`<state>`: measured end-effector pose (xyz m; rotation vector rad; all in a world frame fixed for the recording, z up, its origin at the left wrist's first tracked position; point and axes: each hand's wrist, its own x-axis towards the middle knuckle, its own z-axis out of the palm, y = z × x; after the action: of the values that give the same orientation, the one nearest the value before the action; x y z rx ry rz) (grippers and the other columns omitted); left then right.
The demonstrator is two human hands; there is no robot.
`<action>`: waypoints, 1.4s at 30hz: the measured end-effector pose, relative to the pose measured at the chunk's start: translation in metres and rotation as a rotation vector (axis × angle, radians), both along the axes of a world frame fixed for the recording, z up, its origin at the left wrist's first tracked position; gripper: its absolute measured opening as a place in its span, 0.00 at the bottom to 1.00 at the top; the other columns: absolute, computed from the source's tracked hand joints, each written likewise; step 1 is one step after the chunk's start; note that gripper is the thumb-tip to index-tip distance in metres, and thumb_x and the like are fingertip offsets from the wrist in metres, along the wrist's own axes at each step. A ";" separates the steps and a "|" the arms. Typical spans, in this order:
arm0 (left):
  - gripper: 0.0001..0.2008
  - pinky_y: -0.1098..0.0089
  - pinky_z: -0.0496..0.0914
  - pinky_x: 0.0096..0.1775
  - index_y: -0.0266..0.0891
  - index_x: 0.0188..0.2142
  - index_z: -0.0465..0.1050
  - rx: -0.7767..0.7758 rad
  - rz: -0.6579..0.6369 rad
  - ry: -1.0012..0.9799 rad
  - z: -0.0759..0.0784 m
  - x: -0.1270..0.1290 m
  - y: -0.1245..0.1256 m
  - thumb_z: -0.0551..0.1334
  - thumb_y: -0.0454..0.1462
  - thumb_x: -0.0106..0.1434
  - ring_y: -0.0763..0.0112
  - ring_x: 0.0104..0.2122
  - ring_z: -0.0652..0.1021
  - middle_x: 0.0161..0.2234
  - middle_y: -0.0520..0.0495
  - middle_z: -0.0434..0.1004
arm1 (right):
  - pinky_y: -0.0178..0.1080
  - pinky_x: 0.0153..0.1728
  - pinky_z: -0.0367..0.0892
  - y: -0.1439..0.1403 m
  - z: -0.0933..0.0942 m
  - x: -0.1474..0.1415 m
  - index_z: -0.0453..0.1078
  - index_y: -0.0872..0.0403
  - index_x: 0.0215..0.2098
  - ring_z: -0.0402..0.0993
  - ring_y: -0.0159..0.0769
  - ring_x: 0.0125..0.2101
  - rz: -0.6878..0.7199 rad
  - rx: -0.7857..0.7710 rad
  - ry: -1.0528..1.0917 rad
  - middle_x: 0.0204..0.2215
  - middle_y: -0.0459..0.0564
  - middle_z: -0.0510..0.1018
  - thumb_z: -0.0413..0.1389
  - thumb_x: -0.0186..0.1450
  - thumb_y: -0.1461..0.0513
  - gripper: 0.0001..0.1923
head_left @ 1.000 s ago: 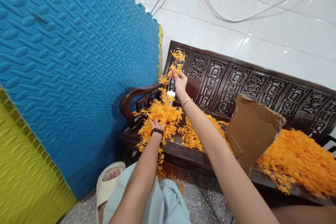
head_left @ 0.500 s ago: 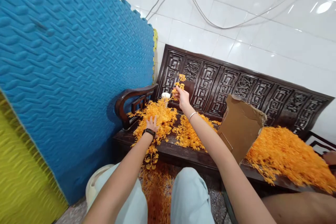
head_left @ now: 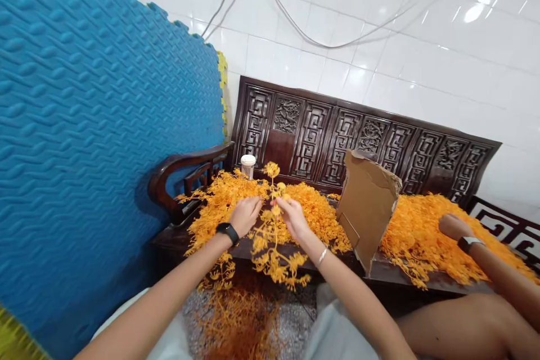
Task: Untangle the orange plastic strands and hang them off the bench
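Observation:
In the head view my right hand (head_left: pixel 292 218) pinches a branching orange artificial sprig (head_left: pixel 276 261) by its stem. One tip stands up above the fingers, and the lower branches hang down in front of the bench edge. My left hand (head_left: pixel 246 215), with a black band on its wrist, is closed just left of the sprig. Its fingers are pressed together, and what they hold, if anything, is hidden. Behind and below that hand lies a heap of similar orange sprigs (head_left: pixel 211 205). Another orange pile (head_left: pixel 323 214) sits to the right of my right hand.
A dark carved wooden bench (head_left: pixel 280 146) carries the piles. A cardboard sheet (head_left: pixel 367 208) stands upright between them and a larger orange heap (head_left: pixel 417 230), where another person's hand (head_left: pixel 453 226) rests. A white-lidded cup (head_left: pixel 248 166) and blue foam mats (head_left: pixel 105 124) are at the left.
My right hand has come down with the sprig, pulling it out from the heap. My left hand has lifted off the heap and closed beside it. The co-worker's arm has come into view.

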<state>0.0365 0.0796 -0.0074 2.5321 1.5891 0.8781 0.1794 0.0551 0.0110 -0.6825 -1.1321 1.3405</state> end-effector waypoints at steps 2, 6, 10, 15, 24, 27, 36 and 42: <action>0.25 0.71 0.65 0.44 0.35 0.48 0.63 -0.010 -0.045 -0.081 0.009 0.015 -0.013 0.33 0.36 0.63 0.71 0.43 0.71 0.44 0.46 0.72 | 0.31 0.18 0.58 -0.011 -0.022 0.007 0.65 0.54 0.17 0.63 0.27 0.20 0.046 -0.078 0.029 0.20 0.45 0.71 0.60 0.48 0.58 0.09; 0.20 0.69 0.67 0.41 0.35 0.44 0.66 -0.206 -0.286 -0.648 0.024 0.034 -0.035 0.43 0.41 0.61 0.69 0.40 0.73 0.41 0.46 0.73 | 0.31 0.22 0.60 -0.024 -0.051 0.025 0.63 0.54 0.13 0.63 0.26 0.19 0.068 -0.184 0.089 0.14 0.41 0.64 0.62 0.45 0.60 0.12; 0.17 0.68 0.65 0.43 0.37 0.39 0.68 -0.361 -0.431 -0.746 0.034 0.043 -0.045 0.57 0.44 0.53 0.66 0.41 0.72 0.40 0.46 0.73 | 0.32 0.26 0.62 -0.026 -0.050 0.035 0.69 0.54 0.20 0.66 0.27 0.22 0.120 -0.221 0.123 0.19 0.44 0.70 0.62 0.45 0.59 0.08; 0.19 0.67 0.64 0.43 0.37 0.40 0.68 -0.521 -0.484 -0.910 0.028 0.043 -0.043 0.47 0.46 0.58 0.65 0.44 0.69 0.42 0.45 0.71 | 0.33 0.26 0.64 -0.025 -0.036 0.036 0.71 0.56 0.23 0.66 0.27 0.21 0.161 -0.182 0.050 0.19 0.45 0.70 0.60 0.48 0.58 0.09; 0.11 0.73 0.62 0.34 0.38 0.27 0.70 -0.492 -0.253 -0.990 0.022 0.021 -0.038 0.55 0.43 0.55 0.71 0.33 0.70 0.30 0.50 0.73 | 0.36 0.30 0.64 -0.003 -0.027 0.045 0.70 0.58 0.28 0.70 0.30 0.22 0.196 -0.140 -0.381 0.19 0.44 0.73 0.60 0.45 0.62 0.12; 0.11 0.73 0.62 0.36 0.37 0.25 0.69 -0.451 -0.315 -0.962 0.023 0.022 -0.038 0.55 0.42 0.55 0.72 0.31 0.69 0.27 0.51 0.71 | 0.34 0.28 0.63 0.002 -0.025 0.044 0.69 0.56 0.32 0.69 0.29 0.22 0.107 -0.042 -0.307 0.21 0.45 0.73 0.55 0.52 0.58 0.12; 0.12 0.73 0.62 0.29 0.35 0.23 0.67 -0.485 -0.391 -0.873 0.018 0.036 -0.036 0.55 0.42 0.55 0.74 0.25 0.67 0.23 0.52 0.67 | 0.35 0.31 0.62 0.000 -0.004 0.039 0.64 0.53 0.42 0.68 0.29 0.24 0.097 0.195 -0.222 0.21 0.44 0.71 0.51 0.57 0.54 0.17; 0.11 0.72 0.65 0.27 0.36 0.27 0.66 -0.486 -0.380 -0.932 0.024 0.034 -0.038 0.57 0.43 0.54 0.76 0.22 0.69 0.26 0.52 0.69 | 0.33 0.30 0.62 -0.004 0.008 0.032 0.69 0.54 0.35 0.66 0.29 0.26 -0.074 0.215 -0.263 0.26 0.44 0.71 0.56 0.53 0.58 0.13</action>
<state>0.0708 0.0416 0.0164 1.5974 0.8445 1.1694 0.2112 0.0508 0.0194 -0.7489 -1.4247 1.0684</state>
